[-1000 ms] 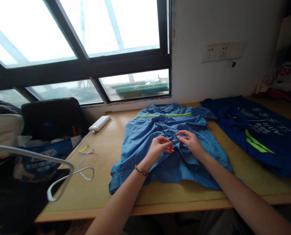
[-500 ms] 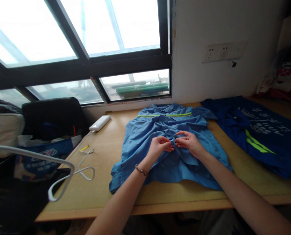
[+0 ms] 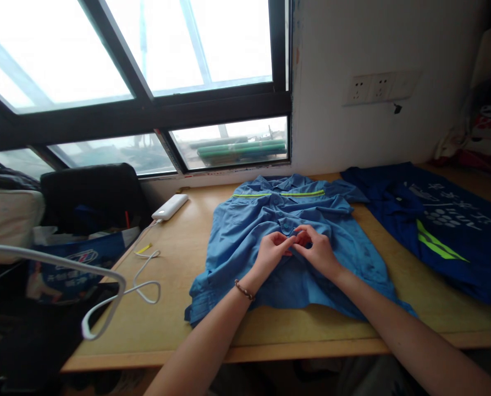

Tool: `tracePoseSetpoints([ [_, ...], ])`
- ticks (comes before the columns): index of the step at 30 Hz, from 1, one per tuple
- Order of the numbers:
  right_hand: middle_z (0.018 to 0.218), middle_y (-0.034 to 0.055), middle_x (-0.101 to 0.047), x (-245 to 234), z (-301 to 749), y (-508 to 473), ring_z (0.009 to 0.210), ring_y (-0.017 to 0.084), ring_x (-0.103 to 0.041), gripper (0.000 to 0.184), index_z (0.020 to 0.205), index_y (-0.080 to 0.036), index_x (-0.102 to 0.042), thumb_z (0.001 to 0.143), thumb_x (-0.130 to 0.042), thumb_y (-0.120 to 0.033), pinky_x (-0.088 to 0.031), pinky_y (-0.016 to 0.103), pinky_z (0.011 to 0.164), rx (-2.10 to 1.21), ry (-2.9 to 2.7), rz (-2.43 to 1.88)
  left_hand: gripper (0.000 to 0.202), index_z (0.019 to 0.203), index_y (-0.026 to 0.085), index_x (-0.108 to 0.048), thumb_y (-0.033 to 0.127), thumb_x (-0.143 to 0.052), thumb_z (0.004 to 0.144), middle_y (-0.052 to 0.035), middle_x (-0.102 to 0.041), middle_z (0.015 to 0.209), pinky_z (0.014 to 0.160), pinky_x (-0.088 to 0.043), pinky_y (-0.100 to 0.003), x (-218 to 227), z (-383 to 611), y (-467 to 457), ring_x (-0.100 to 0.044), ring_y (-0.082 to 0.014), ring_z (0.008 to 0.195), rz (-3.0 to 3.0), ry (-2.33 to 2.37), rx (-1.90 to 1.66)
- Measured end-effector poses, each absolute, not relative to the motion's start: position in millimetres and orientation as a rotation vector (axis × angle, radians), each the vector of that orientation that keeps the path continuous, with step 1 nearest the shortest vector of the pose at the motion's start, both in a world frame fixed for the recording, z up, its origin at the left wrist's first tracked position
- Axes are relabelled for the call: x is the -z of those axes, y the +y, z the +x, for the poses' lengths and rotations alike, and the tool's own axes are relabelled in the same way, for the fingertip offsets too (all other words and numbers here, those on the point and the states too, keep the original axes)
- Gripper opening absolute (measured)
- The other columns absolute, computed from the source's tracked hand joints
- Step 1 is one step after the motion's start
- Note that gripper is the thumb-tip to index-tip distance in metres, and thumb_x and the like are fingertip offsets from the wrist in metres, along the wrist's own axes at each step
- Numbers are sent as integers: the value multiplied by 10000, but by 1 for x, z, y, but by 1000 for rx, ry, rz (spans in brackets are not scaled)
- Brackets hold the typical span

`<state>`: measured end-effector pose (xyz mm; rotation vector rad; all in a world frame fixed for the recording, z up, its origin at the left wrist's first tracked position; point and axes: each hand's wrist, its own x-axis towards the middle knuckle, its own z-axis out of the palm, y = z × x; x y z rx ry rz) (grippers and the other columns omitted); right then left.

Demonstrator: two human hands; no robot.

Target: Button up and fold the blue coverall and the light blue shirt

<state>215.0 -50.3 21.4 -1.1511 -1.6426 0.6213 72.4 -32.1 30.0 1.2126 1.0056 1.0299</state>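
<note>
A light blue work shirt (image 3: 245, 231) with a yellow reflective stripe across its chest lies front side up, its collar toward the window. My left hand (image 3: 273, 250) and my right hand (image 3: 314, 248) meet over the middle of its button front. Thumbs and fingertips of both hands are pinched together on the front edge of the shirt, and the pinched bit of cloth is mostly hidden behind them. Several buttons show on the front above my fingers. A beaded bracelet circles my left wrist.
A dark blue garment (image 3: 443, 220) with white print and a reflective strip lies to the right on the wooden table (image 3: 179, 319). At the left, a white power bank (image 3: 170, 207) trails a white cable (image 3: 144, 286). Beyond that edge stand a black chair (image 3: 92, 190) and bags.
My hands have come closer together, with the thumbs now meeting at the front edge. The cloth that showed between my fingers is now mostly covered. The shirt's lower right corner has spread out.
</note>
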Motion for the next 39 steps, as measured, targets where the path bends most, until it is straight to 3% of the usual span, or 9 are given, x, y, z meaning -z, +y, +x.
tracePoseSetpoints([
  [5,742,-13,-575,-22,213,-53,659,131,-564,289,970,-206,-518,692,-583,-158,-482,288,665,-518,-1679,-1141,286,629,115,-560,343,-725,578,10,-562,547,530,-495,-222,-24,73,-33,-558,-98,509,1051,974,-1049],
  [12,780,5,-564,-15,213,-46,692,138,-559,283,957,-193,-535,687,-621,-206,-494,272,644,-653,-1610,-1118,269,694,124,-556,280,-738,571,23,-561,589,563,-483,-204,-17,73,-31,-554,-78,532,847,864,-1099],
  [21,906,23,-533,-18,213,-49,769,134,-549,286,948,-219,-606,677,-593,-129,-499,259,677,-592,-1668,-1113,156,637,100,-562,88,-697,560,-35,-599,601,664,-503,-284,-22,72,-30,-596,-132,600,618,867,-1095],
  [29,886,26,-565,-18,209,-52,746,144,-551,267,947,-222,-613,703,-557,-129,-497,283,678,-459,-1660,-1120,155,647,91,-588,1,-663,545,-46,-612,620,685,-483,-249,-21,72,-32,-594,-114,601,591,808,-1059],
  [39,878,23,-544,-14,209,-52,746,136,-543,278,982,-225,-634,727,-549,-154,-469,276,714,-375,-1680,-1134,180,681,88,-630,37,-699,523,-49,-629,679,698,-460,-239,-20,71,-32,-586,-101,624,667,763,-1046],
])
